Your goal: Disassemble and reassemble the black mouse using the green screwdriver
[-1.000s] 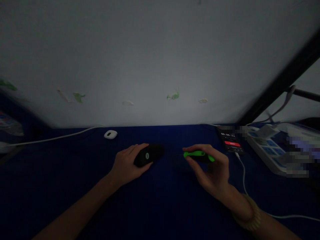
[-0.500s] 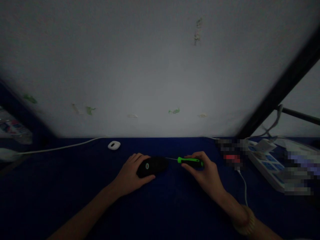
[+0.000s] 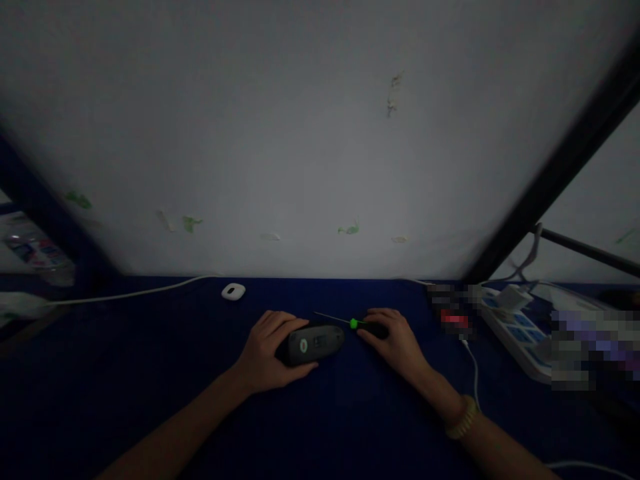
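Toward the right of the dark blue tabletop [image 3: 125, 373] sits a white power strip [image 3: 510, 337]. The left hand [image 3: 267, 353] is closed over a dark oval device [image 3: 315, 345] lying on the surface, while the right hand [image 3: 395, 340] grips a green-and-black screwdriver [image 3: 353, 324], its thin shaft angled just beyond the device's far edge.

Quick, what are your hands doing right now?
Left hand: closed, holding a dark oval device.
Right hand: closed, holding a green-and-black screwdriver.
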